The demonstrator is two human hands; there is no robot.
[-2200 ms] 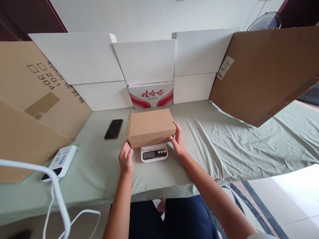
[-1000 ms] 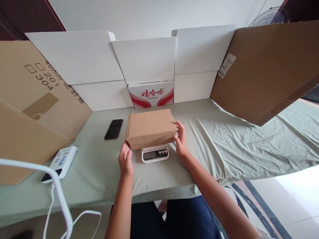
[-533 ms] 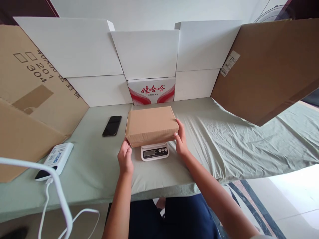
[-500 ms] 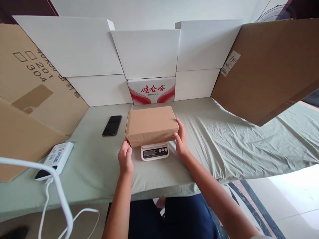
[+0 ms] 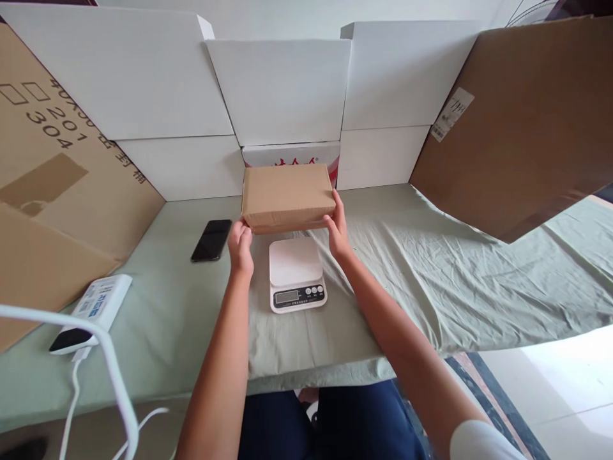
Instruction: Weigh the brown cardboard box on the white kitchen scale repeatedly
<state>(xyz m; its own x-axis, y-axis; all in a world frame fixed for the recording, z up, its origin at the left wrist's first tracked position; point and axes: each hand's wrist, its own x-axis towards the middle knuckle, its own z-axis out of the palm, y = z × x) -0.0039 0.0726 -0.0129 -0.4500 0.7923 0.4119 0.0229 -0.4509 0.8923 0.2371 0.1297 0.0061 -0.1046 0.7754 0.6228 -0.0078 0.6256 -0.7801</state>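
Observation:
A closed brown cardboard box (image 5: pixel 287 195) is held between my two hands, beyond the scale and apart from it. My left hand (image 5: pixel 241 246) grips its near left corner. My right hand (image 5: pixel 338 227) holds the right end, thumb on the near face; some fingers of both hands are hidden by the box. Nearer to me lies a white digital kitchen scale (image 5: pixel 295 262), its weighing plate bare, with a small display and several buttons at the front. To the left of my left hand rests a black smartphone (image 5: pixel 211 240).
White boxes (image 5: pixel 282 92) stand stacked along the back. Large brown cardboard panels flank the table, on the left (image 5: pixel 62 166) and right (image 5: pixel 517 121). A white power bank (image 5: pixel 90 313) with a white cable (image 5: pixel 108 358) lies at left. Wrinkled green cloth (image 5: pixel 412 275) covers the table.
Both hands have lifted the cardboard box off the scale and moved it away from me, towards the back. The scale's plate now shows. The view has shifted slightly.

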